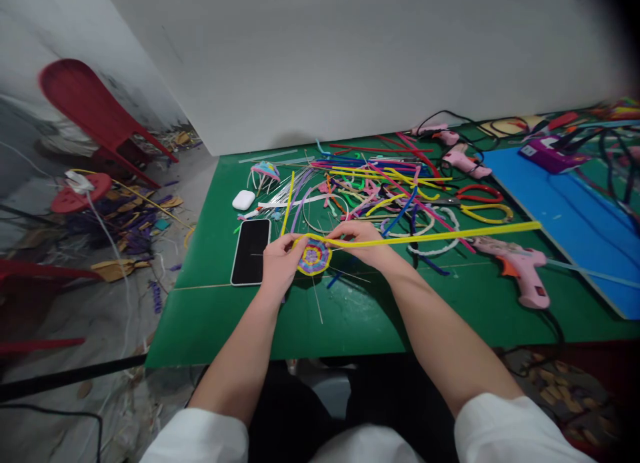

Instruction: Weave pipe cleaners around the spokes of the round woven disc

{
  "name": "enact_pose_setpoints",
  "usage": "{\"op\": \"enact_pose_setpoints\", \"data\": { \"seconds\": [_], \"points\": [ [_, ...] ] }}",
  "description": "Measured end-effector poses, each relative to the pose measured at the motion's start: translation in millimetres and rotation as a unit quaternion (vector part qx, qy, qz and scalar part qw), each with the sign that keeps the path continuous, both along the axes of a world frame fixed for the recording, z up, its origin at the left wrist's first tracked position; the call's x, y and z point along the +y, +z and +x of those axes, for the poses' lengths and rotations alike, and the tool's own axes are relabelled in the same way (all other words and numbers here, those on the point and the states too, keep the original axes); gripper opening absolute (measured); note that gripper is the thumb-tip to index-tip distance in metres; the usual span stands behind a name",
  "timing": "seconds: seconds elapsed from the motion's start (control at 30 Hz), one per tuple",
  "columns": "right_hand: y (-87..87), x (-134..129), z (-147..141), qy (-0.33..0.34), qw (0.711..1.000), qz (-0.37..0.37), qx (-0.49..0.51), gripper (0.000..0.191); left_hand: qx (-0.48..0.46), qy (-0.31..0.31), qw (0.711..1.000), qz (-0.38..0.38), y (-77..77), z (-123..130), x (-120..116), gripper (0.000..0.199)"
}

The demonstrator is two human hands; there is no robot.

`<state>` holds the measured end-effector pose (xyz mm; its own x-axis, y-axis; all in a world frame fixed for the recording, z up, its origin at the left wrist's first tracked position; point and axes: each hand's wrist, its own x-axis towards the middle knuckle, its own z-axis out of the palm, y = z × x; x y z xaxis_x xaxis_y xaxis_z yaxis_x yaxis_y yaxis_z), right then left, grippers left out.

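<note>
A round woven disc (314,256) in yellow, purple, blue and red, with thin wires sticking out around it, is held over the green table near its front. My left hand (284,257) pinches the disc's upper left edge. Between finger and thumb, my right hand (361,239) grips yellow pipe cleaners (465,235) that run along the disc's top edge and stretch far to the right. Another yellow length rises behind my left fingers.
A phone (250,253) and a white case (243,200) lie left on the green table (200,323). Behind the disc are piled pipe cleaners (365,176). To the right are scissors (483,203), a pink glue gun (525,269) and a blue board (565,229).
</note>
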<state>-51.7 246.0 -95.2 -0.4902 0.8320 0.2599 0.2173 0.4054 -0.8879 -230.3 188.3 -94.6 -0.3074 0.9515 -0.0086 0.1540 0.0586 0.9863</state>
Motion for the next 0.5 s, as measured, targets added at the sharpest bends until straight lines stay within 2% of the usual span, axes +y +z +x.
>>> {"op": "enact_pose_setpoints", "data": {
  "seconds": [0.1, 0.27, 0.4, 0.5],
  "points": [
    [0.2, -0.2, -1.5, -0.024, 0.999, 0.025, 0.009, 0.011, -0.039, -0.005, 0.999, -0.016, -1.9, -1.9, 2.1, 0.025],
    [2.6, 0.6, -3.1, 0.022, 0.999, 0.043, 0.019, 0.009, -0.073, 0.000, 0.997, -0.039, -4.1, -3.3, 3.5, 0.026],
    [0.4, -0.1, -3.5, 0.025, 0.999, 0.002, 0.044, 0.010, -0.044, -0.007, 0.999, -0.030, -2.9, -1.9, 2.4, 0.023],
    [-2.3, -1.3, -5.7, 0.019, 0.995, -0.066, 0.078, 0.013, -0.014, -0.012, 1.000, -0.020, -0.2, -0.1, 1.1, 0.021]
  ]
}}
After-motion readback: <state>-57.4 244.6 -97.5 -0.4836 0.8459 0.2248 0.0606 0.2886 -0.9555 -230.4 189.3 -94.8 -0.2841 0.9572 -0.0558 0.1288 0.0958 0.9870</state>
